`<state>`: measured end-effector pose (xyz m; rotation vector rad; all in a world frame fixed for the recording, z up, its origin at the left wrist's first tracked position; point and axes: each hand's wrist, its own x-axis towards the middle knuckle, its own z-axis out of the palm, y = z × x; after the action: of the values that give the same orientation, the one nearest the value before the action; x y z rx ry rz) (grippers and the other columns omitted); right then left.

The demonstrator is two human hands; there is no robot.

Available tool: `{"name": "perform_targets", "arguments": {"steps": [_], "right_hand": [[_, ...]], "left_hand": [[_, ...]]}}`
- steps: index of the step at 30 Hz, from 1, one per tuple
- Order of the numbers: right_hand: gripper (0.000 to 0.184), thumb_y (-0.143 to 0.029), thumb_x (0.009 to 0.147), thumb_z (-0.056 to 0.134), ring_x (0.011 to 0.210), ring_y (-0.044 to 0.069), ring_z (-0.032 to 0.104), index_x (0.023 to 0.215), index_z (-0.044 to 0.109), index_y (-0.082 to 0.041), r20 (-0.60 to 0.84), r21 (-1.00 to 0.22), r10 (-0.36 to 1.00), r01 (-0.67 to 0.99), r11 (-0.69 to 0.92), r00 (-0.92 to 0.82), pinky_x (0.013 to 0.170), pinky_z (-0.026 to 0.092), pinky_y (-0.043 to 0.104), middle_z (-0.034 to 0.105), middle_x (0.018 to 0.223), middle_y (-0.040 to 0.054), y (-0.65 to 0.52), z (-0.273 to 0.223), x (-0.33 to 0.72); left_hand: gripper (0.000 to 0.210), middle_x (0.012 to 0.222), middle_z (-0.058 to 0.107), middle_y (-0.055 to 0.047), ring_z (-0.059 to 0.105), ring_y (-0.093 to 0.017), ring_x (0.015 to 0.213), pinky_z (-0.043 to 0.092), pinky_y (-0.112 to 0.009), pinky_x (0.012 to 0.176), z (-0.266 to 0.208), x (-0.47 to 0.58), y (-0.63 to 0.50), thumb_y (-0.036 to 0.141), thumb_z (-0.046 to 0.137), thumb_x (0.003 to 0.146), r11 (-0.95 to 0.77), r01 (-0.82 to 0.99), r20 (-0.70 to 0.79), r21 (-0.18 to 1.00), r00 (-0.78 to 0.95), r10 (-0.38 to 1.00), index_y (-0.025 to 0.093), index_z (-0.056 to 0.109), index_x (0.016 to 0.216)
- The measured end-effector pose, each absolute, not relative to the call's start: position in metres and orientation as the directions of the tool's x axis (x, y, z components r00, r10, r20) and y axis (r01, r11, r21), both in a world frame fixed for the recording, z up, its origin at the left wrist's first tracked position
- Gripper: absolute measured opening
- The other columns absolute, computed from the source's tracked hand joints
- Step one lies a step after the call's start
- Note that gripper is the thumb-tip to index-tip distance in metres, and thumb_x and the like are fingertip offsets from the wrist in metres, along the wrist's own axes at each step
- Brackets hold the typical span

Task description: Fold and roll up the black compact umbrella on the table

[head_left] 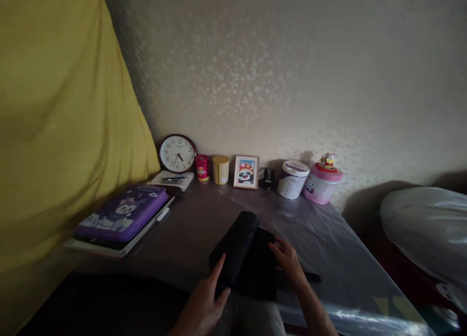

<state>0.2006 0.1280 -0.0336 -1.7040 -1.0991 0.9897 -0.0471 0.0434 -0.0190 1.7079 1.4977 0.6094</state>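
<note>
A black, soft-looking folded sheet (257,263) is held over the near part of the table, partly rolled or folded over on its left side. It is too dark to tell whether it is cloth or something else. My left hand (204,299) grips its lower left edge, with the index finger along the fold and the thumb below. At the right edge, my right hand (288,260) pinches it between thumb and fingers. A dark, thin strip (312,276) shows just beyond my right wrist, partly hidden by the arm.
On the plastic-covered table (204,219) stand a clock (178,153), a red can (202,168), a yellow-lidded tin (221,169), a framed panda picture (246,172) and two tubs (293,180). A purple case (124,214) lies on books at left, beside a yellow curtain (73,107).
</note>
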Motion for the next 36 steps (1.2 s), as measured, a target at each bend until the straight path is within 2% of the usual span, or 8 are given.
{"name": "perform_targets", "arguments": {"steps": [5, 10, 14, 19, 22, 26, 31, 36], "right_hand": [[0.044, -0.032, 0.065, 0.061, 0.049, 0.013, 0.055, 0.105, 0.058, -0.014, -0.205, -0.964, 0.932, 0.101, -0.244, 0.3, 0.04, 0.044, 0.022, 0.056, 0.06, -0.0043, 0.131, -0.021, 0.196], [0.044, -0.032, 0.065, 0.068, 0.062, 0.014, 0.061, 0.105, 0.059, -0.016, -0.158, -0.987, 0.962, -0.04, -0.152, 0.223, 0.051, 0.05, 0.023, 0.06, 0.069, -0.0023, 0.135, 0.0, 0.183], [0.046, -0.028, 0.062, 0.071, 0.063, 0.014, 0.06, 0.104, 0.057, -0.015, -0.134, -0.988, 0.961, -0.109, -0.11, 0.244, 0.051, 0.052, 0.024, 0.056, 0.064, -0.0046, 0.145, 0.009, 0.16], [0.052, -0.023, 0.061, 0.07, 0.053, 0.012, 0.057, 0.109, 0.052, -0.013, -0.082, -0.991, 0.966, -0.126, -0.052, 0.244, 0.048, 0.052, 0.024, 0.055, 0.058, -0.007, 0.164, 0.005, 0.134], [0.054, -0.021, 0.062, 0.068, 0.05, 0.012, 0.057, 0.113, 0.05, -0.013, -0.032, -0.998, 0.969, -0.058, -0.018, 0.246, 0.047, 0.052, 0.023, 0.055, 0.055, -0.0085, 0.174, -0.001, 0.124], [0.059, -0.021, 0.067, 0.063, 0.048, 0.014, 0.058, 0.121, 0.043, -0.01, 0.016, -0.991, 0.977, 0.132, -0.012, 0.213, 0.047, 0.049, 0.024, 0.056, 0.052, -0.0086, 0.184, -0.011, 0.119], [0.055, -0.021, 0.073, 0.057, 0.058, 0.016, 0.062, 0.123, 0.041, -0.008, 0.112, -0.901, 0.98, 0.433, 0.031, 0.163, 0.057, 0.046, 0.026, 0.063, 0.058, -0.0036, 0.188, -0.015, 0.118], [0.053, -0.021, 0.074, 0.055, 0.063, 0.017, 0.064, 0.124, 0.042, -0.011, 0.15, -0.854, 0.983, 0.514, 0.077, 0.103, 0.063, 0.045, 0.026, 0.067, 0.065, -0.0017, 0.187, -0.014, 0.116]], "left_hand": [[0.069, 0.107, 0.068, -0.006, 0.064, -0.016, 0.092, 0.044, -0.025, 0.086, -0.021, -0.049, 0.046, 0.024, 0.043, 0.084, -0.021, 0.64, -0.152, 0.768, 0.213, 0.965, 0.023, 0.013, 0.146], [0.069, 0.124, 0.061, -0.009, 0.06, -0.017, 0.105, 0.04, -0.025, 0.094, -0.022, -0.048, 0.047, 0.023, 0.042, 0.084, -0.043, 0.7, -0.147, 0.713, 0.209, 0.967, 0.021, 0.012, 0.147], [0.07, 0.128, 0.058, -0.007, 0.057, -0.016, 0.112, 0.038, -0.024, 0.096, -0.023, -0.045, 0.045, 0.022, 0.042, 0.084, -0.049, 0.721, -0.146, 0.691, 0.206, 0.968, 0.021, 0.011, 0.147], [0.07, 0.128, 0.058, -0.011, 0.056, -0.019, 0.114, 0.039, -0.028, 0.096, -0.025, -0.045, 0.045, 0.021, 0.041, 0.084, -0.069, 0.751, -0.139, 0.656, 0.211, 0.967, 0.017, 0.012, 0.147], [0.066, 0.128, 0.057, -0.014, 0.056, -0.02, 0.114, 0.04, -0.029, 0.096, -0.027, -0.046, 0.045, 0.024, 0.038, 0.085, -0.104, 0.758, -0.12, 0.644, 0.235, 0.965, 0.011, 0.016, 0.146], [0.064, 0.135, 0.05, -0.017, 0.054, -0.021, 0.116, 0.039, -0.029, 0.097, -0.03, -0.047, 0.043, 0.024, 0.038, 0.085, -0.149, 0.77, -0.084, 0.62, 0.253, 0.964, 0.005, 0.019, 0.144], [0.073, 0.119, 0.063, -0.015, 0.062, -0.021, 0.104, 0.044, -0.028, 0.086, -0.027, -0.043, 0.04, 0.025, 0.044, 0.085, -0.03, 0.785, -0.128, 0.619, 0.138, 0.982, 0.009, 0.007, 0.146], [0.084, 0.123, 0.061, -0.012, 0.063, -0.019, 0.104, 0.044, -0.026, 0.085, -0.017, -0.041, 0.036, 0.023, 0.046, 0.084, 0.019, 0.709, -0.127, 0.705, 0.1, 0.987, 0.015, -0.011, 0.145]]}}
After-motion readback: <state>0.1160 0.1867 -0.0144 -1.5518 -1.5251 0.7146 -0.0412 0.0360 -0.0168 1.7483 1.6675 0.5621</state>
